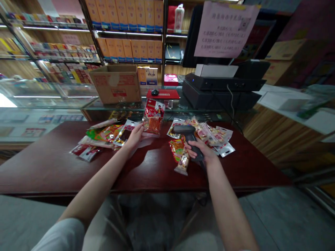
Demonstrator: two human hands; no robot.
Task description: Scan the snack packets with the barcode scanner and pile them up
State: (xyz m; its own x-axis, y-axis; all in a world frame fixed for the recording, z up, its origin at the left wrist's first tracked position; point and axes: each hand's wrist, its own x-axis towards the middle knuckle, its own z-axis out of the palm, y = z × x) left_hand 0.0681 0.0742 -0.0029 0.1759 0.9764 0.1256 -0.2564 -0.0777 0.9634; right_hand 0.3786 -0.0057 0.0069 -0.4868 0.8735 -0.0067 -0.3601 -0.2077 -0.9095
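Note:
My left hand (137,135) grips a red and clear snack packet (154,116) by its lower left edge, holding it upright above the table. In my right hand (201,149) is a dark barcode scanner (193,141), its head pointing left toward the packet. Beneath the scanner lie a green and red snack packet (177,150) and a wrapped nougat-like bar (183,163). A pile of snack packets (211,134) spreads to the right of the scanner. Left of my left hand, another heap of snack packets (104,134) includes a silver-edged pouch (125,132).
The dark red table (154,170) borders a glass counter (125,114) bearing a cardboard box (116,83) and a computer mouse (155,92) on a red mat. At the back right stands a monitor with a pink notice (225,29). The scanner's cable hangs over the front edge.

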